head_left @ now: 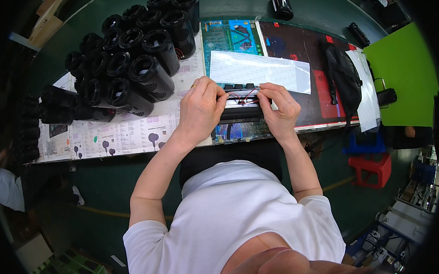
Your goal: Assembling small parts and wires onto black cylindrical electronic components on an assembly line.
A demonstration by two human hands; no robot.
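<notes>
A long black housing (pixel 240 112) lies crosswise at the table's near edge, between my hands. Along its upper face runs a pale strip, and thin red and black wires (pixel 241 99) loop over it. My left hand (pixel 201 108) is at the left end, with thumb and forefinger pinched where a wire loop meets the fingertips. At the right end, my right hand (pixel 280 109) pinches the other side of the wires. My fingers partly hide both ends of the housing. Just beyond it is a glossy white sheet of small labels (pixel 260 69).
Many open black cylindrical housings (pixel 145 71) stand crowded at the left; some lie on their sides. A black bag (pixel 342 78) lies at the right beside a green panel (pixel 400 75). One black cylinder (pixel 282 6) is at the back. A red stool (pixel 370 169) stands below.
</notes>
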